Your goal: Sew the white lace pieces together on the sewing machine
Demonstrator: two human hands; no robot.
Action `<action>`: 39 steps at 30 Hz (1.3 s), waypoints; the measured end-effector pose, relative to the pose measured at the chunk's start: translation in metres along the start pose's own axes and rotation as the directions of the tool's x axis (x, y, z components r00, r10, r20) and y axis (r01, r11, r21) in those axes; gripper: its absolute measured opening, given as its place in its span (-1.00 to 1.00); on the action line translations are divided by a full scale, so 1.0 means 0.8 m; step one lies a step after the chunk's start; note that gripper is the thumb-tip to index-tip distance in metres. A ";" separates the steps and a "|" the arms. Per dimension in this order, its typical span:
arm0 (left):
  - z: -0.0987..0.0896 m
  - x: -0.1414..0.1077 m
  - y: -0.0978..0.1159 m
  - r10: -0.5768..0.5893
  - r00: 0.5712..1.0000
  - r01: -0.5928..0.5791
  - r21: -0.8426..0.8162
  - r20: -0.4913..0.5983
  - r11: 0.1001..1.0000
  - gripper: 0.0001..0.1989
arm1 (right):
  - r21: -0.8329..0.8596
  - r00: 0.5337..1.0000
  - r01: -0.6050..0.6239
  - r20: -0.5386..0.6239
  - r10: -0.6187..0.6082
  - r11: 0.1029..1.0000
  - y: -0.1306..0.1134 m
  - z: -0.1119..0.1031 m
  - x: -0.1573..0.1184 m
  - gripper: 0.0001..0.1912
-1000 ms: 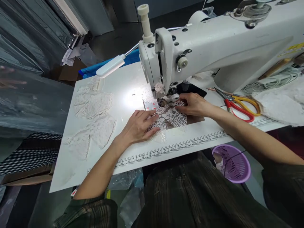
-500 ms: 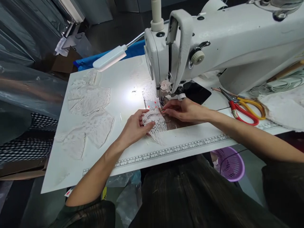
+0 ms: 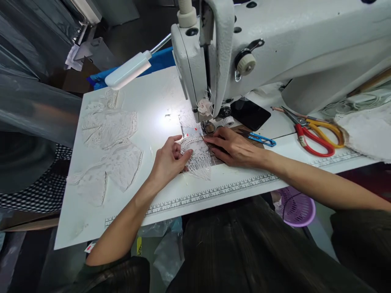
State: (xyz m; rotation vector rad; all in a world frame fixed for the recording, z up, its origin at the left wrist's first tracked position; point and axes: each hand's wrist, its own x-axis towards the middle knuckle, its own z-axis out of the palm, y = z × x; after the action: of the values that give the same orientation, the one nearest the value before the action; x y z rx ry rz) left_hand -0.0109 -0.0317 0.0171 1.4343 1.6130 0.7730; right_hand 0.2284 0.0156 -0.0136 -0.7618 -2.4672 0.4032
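A white lace piece with a fringed pattern lies on the sewing machine bed, just in front of the presser foot. My left hand is at its left edge, fingers curled under and the thumb tip resting on the lace. From the right, my right hand reaches the lace's upper right corner with its fingertips drawn together. A thin pointed tip shows by them, too small to name. Blue thread snips lie just beyond the right hand.
White lace garment pieces lie on the left of the table. A lamp hangs above. Red-handled scissors, yellow-handled scissors and a black phone are at the right. A purple basket stands below.
The view has moved closer to the machine. The lace now lies flatter, its trimmed edge no longer raised in my left hand. The blue snips have come into sight beside my right hand.
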 end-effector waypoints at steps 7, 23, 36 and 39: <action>-0.002 -0.003 0.011 -0.003 1.000 0.003 0.013 -0.014 1.000 -0.39 | -0.011 0.998 0.060 0.001 -0.060 0.998 0.003 -0.001 -0.001 -0.66; -0.012 -0.005 0.005 -0.009 0.996 0.007 0.026 0.092 1.000 -0.24 | -0.068 0.998 0.065 0.013 -0.065 0.996 -0.005 0.000 -0.003 -0.62; -0.020 -0.001 0.007 -0.073 0.986 0.075 -0.005 0.147 0.997 -0.25 | -0.087 0.998 0.067 0.014 -0.066 0.994 -0.004 0.000 -0.003 -0.59; -0.020 -0.001 0.007 -0.070 0.987 0.073 -0.015 0.142 0.997 -0.25 | -0.095 0.997 0.070 0.027 -0.068 0.993 -0.003 0.001 -0.004 -0.56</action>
State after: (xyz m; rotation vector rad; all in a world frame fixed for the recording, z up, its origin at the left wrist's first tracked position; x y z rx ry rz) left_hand -0.0222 -0.0305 0.0295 1.3782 1.5356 0.6305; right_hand 0.2291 0.0119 -0.0140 -0.7115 -2.5422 0.2710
